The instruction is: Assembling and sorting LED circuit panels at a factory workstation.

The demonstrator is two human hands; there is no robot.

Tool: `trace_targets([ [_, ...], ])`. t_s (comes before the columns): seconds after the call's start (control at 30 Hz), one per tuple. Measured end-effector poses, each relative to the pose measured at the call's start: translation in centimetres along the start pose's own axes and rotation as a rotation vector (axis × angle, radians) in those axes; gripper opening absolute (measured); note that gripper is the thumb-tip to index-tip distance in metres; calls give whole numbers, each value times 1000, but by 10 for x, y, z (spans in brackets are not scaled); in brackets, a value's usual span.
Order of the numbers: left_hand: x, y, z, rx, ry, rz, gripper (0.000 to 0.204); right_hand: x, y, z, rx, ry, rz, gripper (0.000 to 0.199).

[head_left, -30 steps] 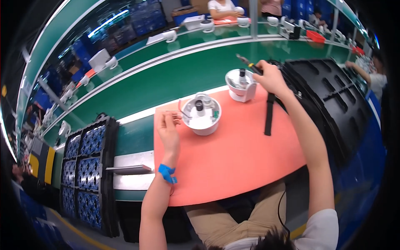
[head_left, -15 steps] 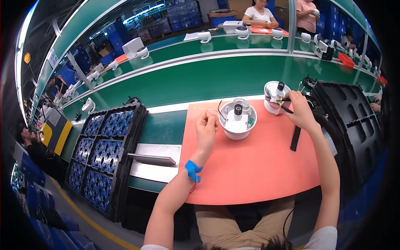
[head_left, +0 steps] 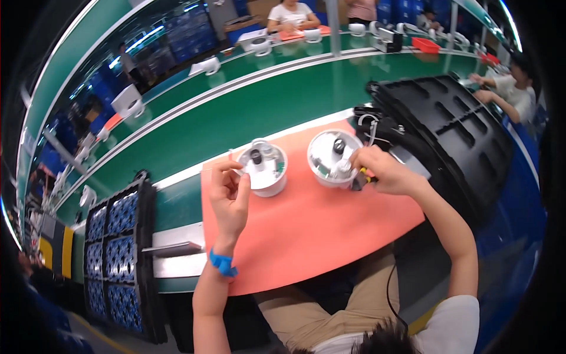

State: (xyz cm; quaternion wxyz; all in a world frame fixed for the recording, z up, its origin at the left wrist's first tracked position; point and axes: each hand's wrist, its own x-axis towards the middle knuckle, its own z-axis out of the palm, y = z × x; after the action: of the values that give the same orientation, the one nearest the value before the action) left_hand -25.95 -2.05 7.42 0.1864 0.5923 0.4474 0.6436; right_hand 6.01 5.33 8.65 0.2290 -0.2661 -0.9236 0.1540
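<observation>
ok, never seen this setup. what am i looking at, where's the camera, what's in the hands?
The camera sits on a person's head and looks down through a fisheye lens, so straight edges bend. Two bare hands work over an orange mat beside a green conveyor belt. On the mat stand two round white housings. The left hand touches the left housing. The right hand holds a small yellow-and-black tool at the right housing. Black trays lie on the left, a large black tray on the right. Other people work farther along the line.

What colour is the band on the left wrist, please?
Blue, clearest in the head view: the band.
</observation>
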Motion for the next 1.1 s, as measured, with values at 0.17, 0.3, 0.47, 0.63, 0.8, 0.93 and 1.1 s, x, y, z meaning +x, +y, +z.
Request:
trace_targets([
  [0.17,25,44,66,353,-497,158,13,-29,-12,-13,144,-35,-10,37],
  [0.3,44,27,97,396,-613,241,16,-32,-27,-32,-154,181,-16,35],
  [0.47,59,-10,122,433,-740,272,25,-49,-23,-47,-293,246,235,35],
  [0.63,66,-25,137,473,-855,210,26,-43,-20,-39,-556,186,261,30],
  [0.8,65,-28,143,452,-758,306,26,-31,-13,-30,-803,196,204,15],
  [0.93,66,-30,139,472,-774,369,24,-25,-13,-28,-835,148,217,11],
  [1.1,58,-32,147,363,-718,402,18,-20,-14,-27,-868,119,224,10],
])
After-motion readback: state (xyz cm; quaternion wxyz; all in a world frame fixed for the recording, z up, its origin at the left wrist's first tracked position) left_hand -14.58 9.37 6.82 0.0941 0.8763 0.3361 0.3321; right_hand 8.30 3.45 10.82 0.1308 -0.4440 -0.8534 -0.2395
